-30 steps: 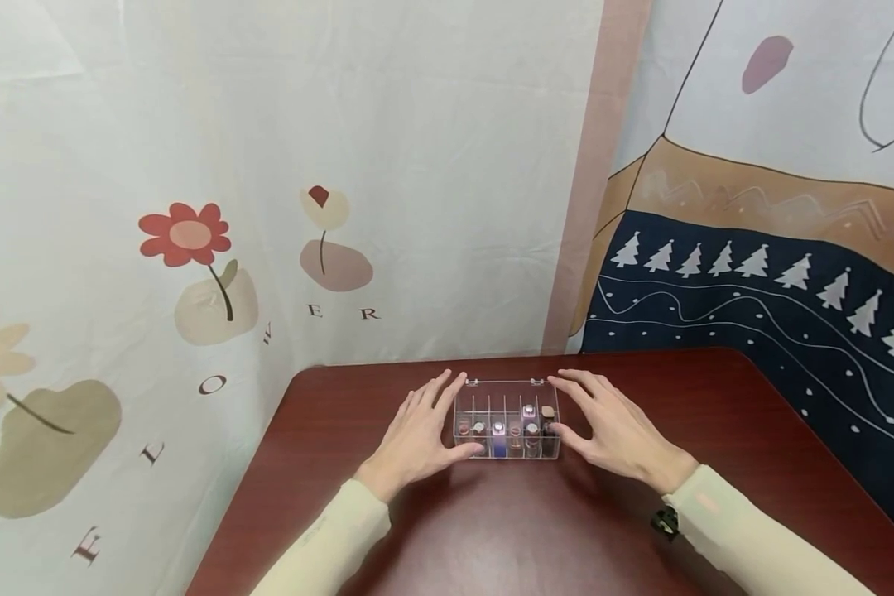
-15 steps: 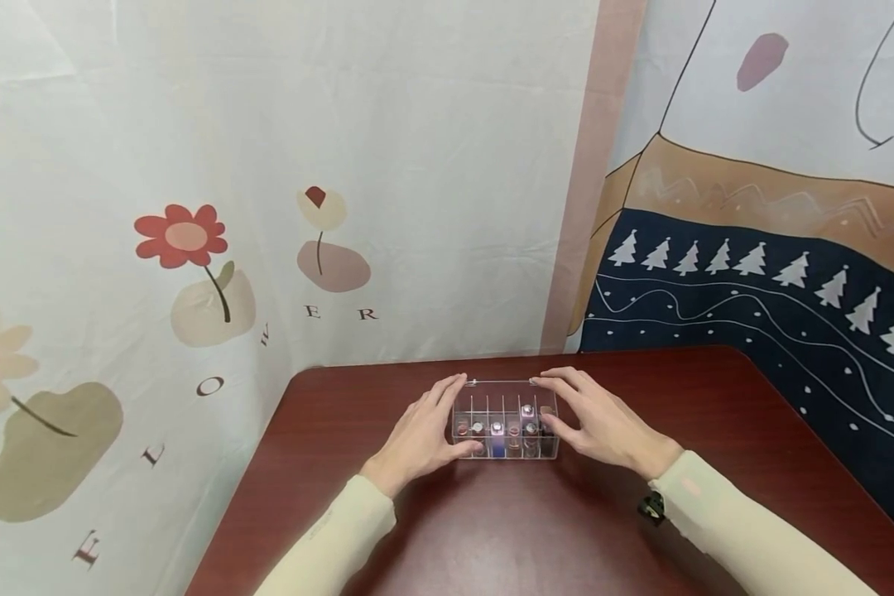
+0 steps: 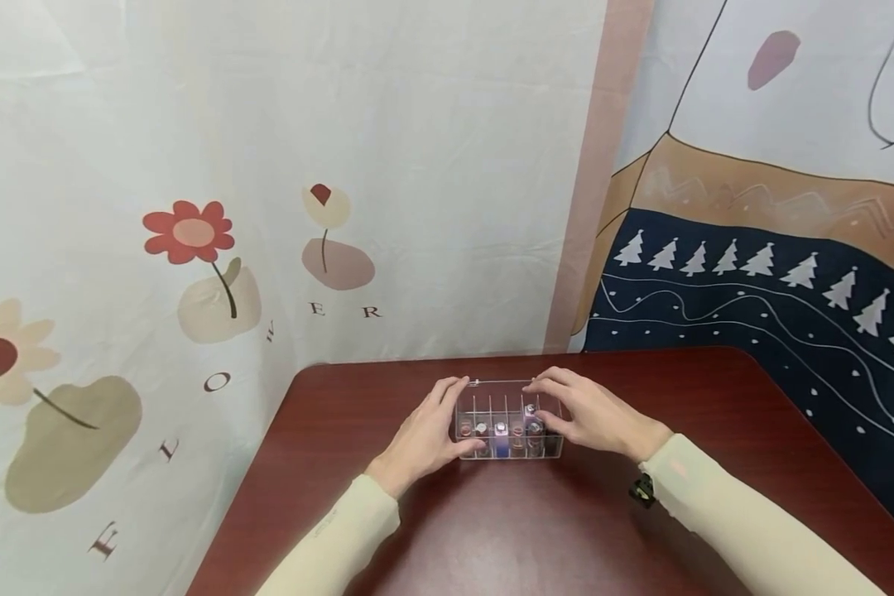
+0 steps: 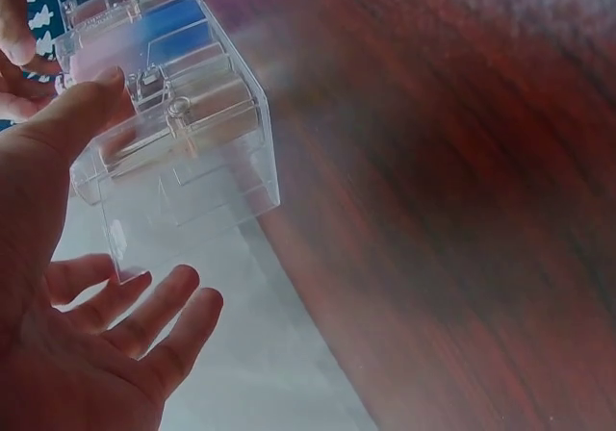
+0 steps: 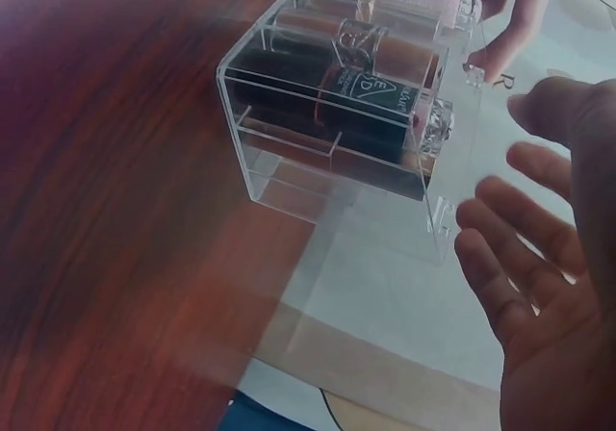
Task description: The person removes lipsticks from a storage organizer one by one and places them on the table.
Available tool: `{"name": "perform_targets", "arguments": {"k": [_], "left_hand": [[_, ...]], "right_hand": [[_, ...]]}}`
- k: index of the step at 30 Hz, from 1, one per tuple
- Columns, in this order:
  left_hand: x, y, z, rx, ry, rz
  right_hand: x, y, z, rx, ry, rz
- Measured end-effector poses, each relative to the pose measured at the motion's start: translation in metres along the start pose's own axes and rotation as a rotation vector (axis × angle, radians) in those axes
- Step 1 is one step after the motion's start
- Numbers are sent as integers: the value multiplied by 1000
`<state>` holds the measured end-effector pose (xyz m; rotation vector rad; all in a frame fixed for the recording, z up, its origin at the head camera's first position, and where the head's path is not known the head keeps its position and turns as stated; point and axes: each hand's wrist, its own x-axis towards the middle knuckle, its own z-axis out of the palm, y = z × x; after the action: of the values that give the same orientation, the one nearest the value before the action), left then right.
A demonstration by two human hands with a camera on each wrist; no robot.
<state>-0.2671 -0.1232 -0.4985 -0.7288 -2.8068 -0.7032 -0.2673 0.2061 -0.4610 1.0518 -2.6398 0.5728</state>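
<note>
A clear plastic organizer box (image 3: 507,455) with narrow compartments stands on the table. Several small cosmetic tubes and bottles sit in it, among them a lilac-and-blue bottle (image 3: 502,440) and a black tube (image 5: 361,114) at the right end. My left hand (image 3: 420,434) holds the box's left end, thumb on its near side and forefinger at the far corner. In the left wrist view the other fingers (image 4: 173,325) are spread behind it. My right hand (image 3: 603,418) hovers over the right end with fingers relaxed and spread, near the hinged far edge; contact cannot be told.
The dark red table (image 3: 507,530) carries the box near its far edge. A pale cloth with printed flowers (image 3: 447,165) hangs behind, and a navy cloth with white trees (image 3: 760,306) hangs at the right. A dark wrist device (image 3: 642,491) sits at the right cuff.
My right hand has moved left from the box's right side to over its right end, covering the rightmost compartment. My left hand and the box have stayed nearly in place.
</note>
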Motion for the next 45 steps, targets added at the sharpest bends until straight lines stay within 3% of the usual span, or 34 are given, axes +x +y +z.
{"name": "perform_targets", "arguments": {"k": [11, 20, 27, 45], "left_hand": [[-4, 6, 1, -57, 12, -9], [-6, 3, 0, -197, -28, -7], [-2, 0, 0, -191, -14, 37], [-2, -2, 5, -224, -2, 29]], "right_hand": [[10, 5, 1, -9, -80, -77], [12, 11, 6, -47, -84, -120], [16, 15, 9, -19, -89, -136], [17, 14, 16, -18, -63, -100]]}}
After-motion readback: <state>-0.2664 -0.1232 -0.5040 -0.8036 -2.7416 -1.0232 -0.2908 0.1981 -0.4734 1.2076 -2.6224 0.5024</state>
